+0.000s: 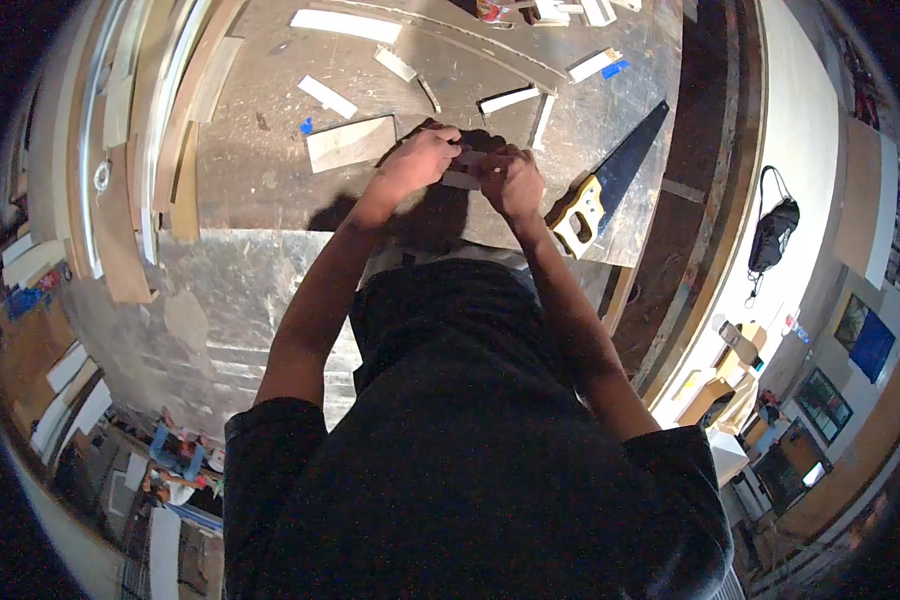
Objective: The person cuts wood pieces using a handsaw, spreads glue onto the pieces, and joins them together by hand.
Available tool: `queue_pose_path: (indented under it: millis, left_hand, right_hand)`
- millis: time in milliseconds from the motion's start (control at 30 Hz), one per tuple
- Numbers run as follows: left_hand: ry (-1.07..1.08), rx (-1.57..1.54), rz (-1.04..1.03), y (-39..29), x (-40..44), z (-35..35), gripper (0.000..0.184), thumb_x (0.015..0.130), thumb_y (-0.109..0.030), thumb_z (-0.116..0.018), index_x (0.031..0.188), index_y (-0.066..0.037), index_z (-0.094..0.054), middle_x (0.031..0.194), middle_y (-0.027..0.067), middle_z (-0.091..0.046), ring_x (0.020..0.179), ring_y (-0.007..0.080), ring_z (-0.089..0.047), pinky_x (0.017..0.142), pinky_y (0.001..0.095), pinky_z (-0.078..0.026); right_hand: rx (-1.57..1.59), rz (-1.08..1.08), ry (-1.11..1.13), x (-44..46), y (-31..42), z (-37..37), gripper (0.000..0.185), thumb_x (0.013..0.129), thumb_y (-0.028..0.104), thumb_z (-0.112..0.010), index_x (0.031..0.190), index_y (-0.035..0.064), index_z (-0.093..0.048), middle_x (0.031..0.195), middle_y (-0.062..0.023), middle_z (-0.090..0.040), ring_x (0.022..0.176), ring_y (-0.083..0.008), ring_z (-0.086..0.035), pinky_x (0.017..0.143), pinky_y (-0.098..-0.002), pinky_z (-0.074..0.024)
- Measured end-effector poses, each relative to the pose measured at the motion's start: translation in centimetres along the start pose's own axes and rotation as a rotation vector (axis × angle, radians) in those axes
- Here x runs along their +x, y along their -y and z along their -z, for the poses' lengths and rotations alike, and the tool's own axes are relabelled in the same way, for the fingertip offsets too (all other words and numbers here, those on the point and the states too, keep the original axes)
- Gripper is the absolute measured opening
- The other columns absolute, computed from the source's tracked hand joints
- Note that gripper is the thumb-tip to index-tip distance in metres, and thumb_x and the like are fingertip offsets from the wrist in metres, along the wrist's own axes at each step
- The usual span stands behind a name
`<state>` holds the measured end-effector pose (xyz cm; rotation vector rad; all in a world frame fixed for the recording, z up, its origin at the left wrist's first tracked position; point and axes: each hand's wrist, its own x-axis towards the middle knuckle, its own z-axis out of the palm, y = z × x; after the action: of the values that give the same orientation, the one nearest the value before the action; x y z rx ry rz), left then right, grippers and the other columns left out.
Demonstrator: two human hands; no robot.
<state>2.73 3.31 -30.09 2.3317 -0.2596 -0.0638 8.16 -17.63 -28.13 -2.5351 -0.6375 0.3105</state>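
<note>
Both of my hands are close together over the worktable (260, 200), in their own dark shadow. My left hand (422, 160) has its fingers pinched together. Just to its right, my right hand (513, 183) is curled closed. A small pale strip (462, 180) shows in the shadow between them; I cannot tell whether it is held or lies on the table. What sits inside the fingers is hidden. A flat wooden board (352, 143) lies left of my left hand. Right of my right hand rests a handsaw (615, 175) with a yellow and black handle.
Several wood offcuts lie about, including a white strip (346, 25) and a pale block (327, 97). Blue scraps (615, 70) lie among them. Long boards (120, 180) are stacked at left. A black pouch (773, 235) lies on a white panel at right.
</note>
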Motion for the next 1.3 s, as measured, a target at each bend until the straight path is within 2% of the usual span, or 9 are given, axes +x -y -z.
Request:
queue_pose_path:
  millis: [200,433,567,700,833,933,1000,1100,1300]
  left_hand:
    - [0.016,-0.037,-0.037,0.8,0.2,-0.4,0.010,0.083,-0.002,-0.063,0.091,0.002,-0.069,0.108,0.0191,-0.064,0.097,0.0417,-0.065,0.085,0.0492,-0.052]
    - [0.009,0.018,-0.020,0.5,-0.2,-0.5,0.008,0.084,-0.004,-0.064,0.086,0.003,-0.065,0.111,0.0178,-0.064,0.098,0.0412,-0.065,0.088,0.0486,-0.052]
    - [0.040,-0.016,0.042,0.1,0.2,-0.2,0.014,0.087,-0.008,-0.066,0.096,0.001,-0.070,0.113,0.0159,-0.065,0.103,0.0388,-0.065,0.093,0.0470,-0.052]
    - [-0.017,-0.114,0.113,0.3,-0.1,-1.0,0.026,0.087,-0.009,-0.070,0.112,-0.002,-0.074,0.113,0.0150,-0.066,0.107,0.0364,-0.065,0.096,0.0464,-0.050]
    - [0.055,-0.145,0.149,-0.2,0.4,-0.1,0.032,0.084,-0.009,-0.074,0.115,-0.003,-0.074,0.113,0.0154,-0.067,0.108,0.0358,-0.065,0.097,0.0453,-0.050]
    - [0.056,-0.173,0.145,0.0,0.5,-0.3,0.036,0.080,-0.009,-0.078,0.116,-0.003,-0.074,0.112,0.0158,-0.068,0.109,0.0358,-0.065,0.098,0.0442,-0.050]
    - [0.008,-0.199,0.150,0.2,0.4,-0.8,0.039,0.078,-0.008,-0.079,0.117,-0.003,-0.074,0.115,0.0165,-0.068,0.112,0.0360,-0.065,0.100,0.0432,-0.050]
    - [-0.093,-0.218,0.101,0.9,0.0,-1.3,0.044,0.078,-0.008,-0.079,0.121,-0.004,-0.073,0.120,0.0173,-0.068,0.115,0.0356,-0.064,0.101,0.0429,-0.050]
    - [-0.149,-0.300,0.216,0.6,-1.3,-1.0,0.041,0.082,-0.011,-0.078,0.121,-0.004,-0.071,0.122,0.0163,-0.067,0.116,0.0357,-0.063,0.101,0.0421,-0.051]
  right_hand:
    - [-0.001,0.004,0.058,0.2,-0.3,0.3,0.017,0.075,0.015,-0.073,0.085,0.0235,-0.083,0.095,-0.0064,-0.076,0.091,-0.0319,-0.069,0.081,-0.0413,-0.0580]
    - [0.037,0.034,0.049,1.4,-2.4,0.3,0.019,0.076,0.017,-0.077,0.093,0.0201,-0.082,0.095,-0.0079,-0.076,0.089,-0.0296,-0.072,0.077,-0.0398,-0.0571]
    - [0.134,0.057,0.031,2.9,-3.3,1.9,0.020,0.080,0.005,-0.075,0.096,0.0156,-0.082,0.092,-0.0104,-0.077,0.084,-0.0259,-0.074,0.074,-0.0361,-0.0576]
    - [0.210,-0.042,-0.092,2.3,-4.3,3.6,0.015,0.086,0.008,-0.077,0.101,0.0068,-0.080,0.098,-0.0143,-0.078,0.084,-0.0246,-0.076,0.075,-0.0333,-0.0579]
    - [0.245,-0.112,-0.073,-0.4,-5.4,3.7,0.020,0.082,0.012,-0.079,0.102,0.0116,-0.081,0.095,-0.0128,-0.077,0.085,-0.0247,-0.076,0.077,-0.0347,-0.0581]
    - [0.240,-0.073,-0.061,-1.5,-5.5,3.3,0.021,0.083,0.011,-0.082,0.103,0.0076,-0.080,0.097,-0.0132,-0.078,0.080,-0.0199,-0.076,0.070,-0.0328,-0.0573]
    - [0.239,-0.093,-0.034,-1.4,-4.6,3.5,0.027,0.081,0.013,-0.084,0.107,0.0081,-0.079,0.100,-0.0134,-0.078,0.085,-0.0210,-0.075,0.074,-0.0337,-0.0575]
    - [0.129,0.090,0.062,-0.5,-2.7,4.9,0.045,0.076,0.016,-0.087,0.119,0.0098,-0.075,0.112,-0.0165,-0.075,0.101,-0.0303,-0.072,0.089,-0.0387,-0.0561]
    - [0.023,0.208,0.062,-1.7,-2.3,4.5,0.052,0.070,0.017,-0.089,0.119,0.0082,-0.073,0.125,-0.0141,-0.068,0.119,-0.0350,-0.062,0.102,-0.0424,-0.0506]
